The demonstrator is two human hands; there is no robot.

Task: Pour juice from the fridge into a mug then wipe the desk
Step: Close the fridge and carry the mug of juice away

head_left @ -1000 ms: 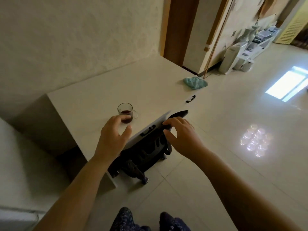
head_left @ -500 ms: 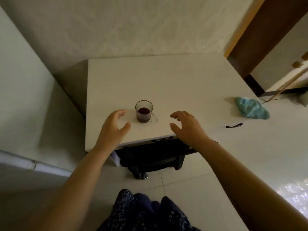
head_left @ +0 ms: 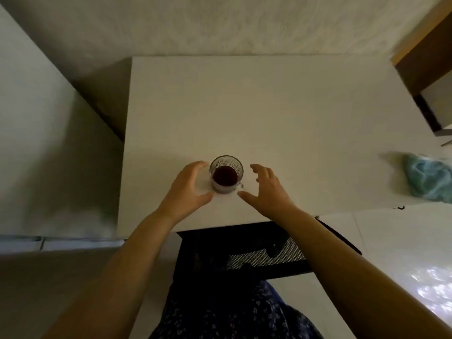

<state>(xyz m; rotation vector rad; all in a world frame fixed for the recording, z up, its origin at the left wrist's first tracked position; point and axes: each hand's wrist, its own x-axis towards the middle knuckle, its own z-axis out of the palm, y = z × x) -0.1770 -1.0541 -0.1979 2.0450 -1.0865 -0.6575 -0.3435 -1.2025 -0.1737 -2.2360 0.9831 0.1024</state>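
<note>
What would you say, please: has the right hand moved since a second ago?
Yes. The right hand has moved from the near edge of the desk forward over its top, ending close beside the mug.

Person is wearing a dark navy garment with tiny pale floral print, showing at 6 o'clock.

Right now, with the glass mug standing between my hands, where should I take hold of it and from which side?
Probably the small handle on the near right side of the mug, taken by your right hand, which is open beside it. The mug stands upright with dark juice inside, so keep it level.
</note>
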